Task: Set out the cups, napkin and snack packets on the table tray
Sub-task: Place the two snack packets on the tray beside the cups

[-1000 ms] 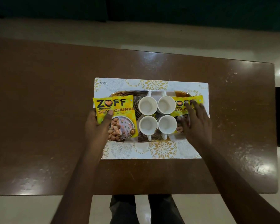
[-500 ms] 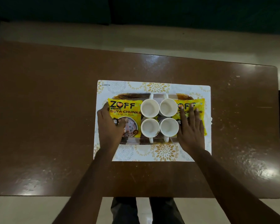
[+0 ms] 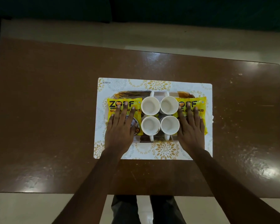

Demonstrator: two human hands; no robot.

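Hands lie flat with fingers spread: left hand (image 3: 120, 128) on the left snack packet (image 3: 113, 109), then four white cups (image 3: 160, 117) close together on the tray (image 3: 131, 93), then right hand (image 3: 191, 128) on the right snack packet (image 3: 200, 107). Tray sits on the patterned napkin (image 3: 165, 149).

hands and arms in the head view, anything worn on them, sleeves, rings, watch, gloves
Nothing worn that shows. The left hand and right hand are bare, without gloves, and no ring shows on the fingers. Both forearms are uncovered from the wrist down to the bottom edge of the picture: no sleeve, watch or band in sight. The fingernails are short. The dim light could hide small details.
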